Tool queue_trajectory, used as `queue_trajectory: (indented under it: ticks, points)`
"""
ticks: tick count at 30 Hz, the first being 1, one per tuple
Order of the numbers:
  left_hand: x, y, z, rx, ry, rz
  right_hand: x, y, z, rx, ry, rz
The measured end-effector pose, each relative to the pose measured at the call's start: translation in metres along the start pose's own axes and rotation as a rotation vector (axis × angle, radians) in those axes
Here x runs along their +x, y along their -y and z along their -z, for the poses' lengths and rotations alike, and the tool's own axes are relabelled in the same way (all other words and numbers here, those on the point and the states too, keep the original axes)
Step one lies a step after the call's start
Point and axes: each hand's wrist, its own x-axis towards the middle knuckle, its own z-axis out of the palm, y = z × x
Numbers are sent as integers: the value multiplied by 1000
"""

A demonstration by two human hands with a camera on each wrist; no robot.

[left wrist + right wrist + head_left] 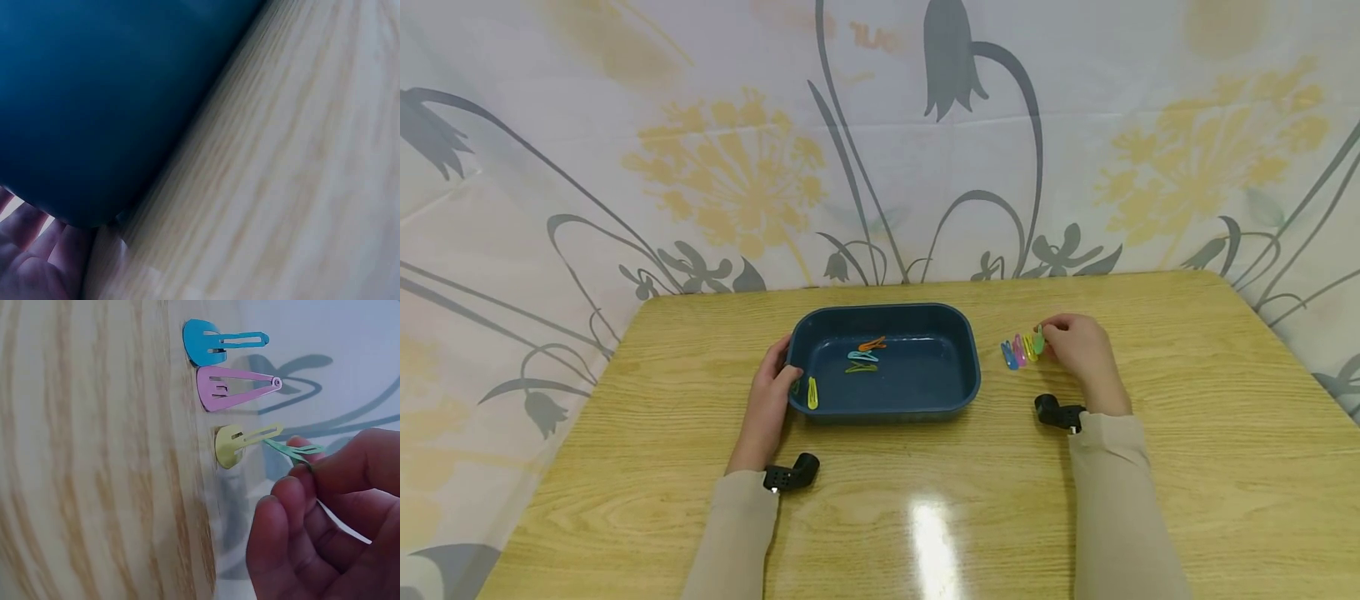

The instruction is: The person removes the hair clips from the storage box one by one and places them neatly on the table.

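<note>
Currently, right hand [1081, 348] pinches green snap hair clip [289, 450]; left hand [769, 393] grips blue tray [910, 375]. Clip is presumably light, springy, slippery: hold by its edges.

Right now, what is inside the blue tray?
The blue tray holds an orange clip, a light-blue clip, an olive-green clip and, toward the left, a yellow clip. A green item shows beside the left grip, which seems to cover part; its full shape cannot be seen.
</note>
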Motion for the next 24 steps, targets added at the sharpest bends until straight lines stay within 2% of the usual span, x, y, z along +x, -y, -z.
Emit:
queue_trajectory:
  ticks: [5,12,15,19,24]
  points:
    - [-10,-15,-3,19,3,1,1,-2,2,-64,29,8]
    - [4,9,2,23,-5,-15,-1,-4,1,-109,50,25]
    - [3,9,2,22,2,-17,-2,-3,0,-130,47,49]
    - [2,5,2,7,20,-12,-2,-4,0,-155,24,44]
    - [-6,-9,-1,-5,25,-2,-2,-5,0,-142,9,20]
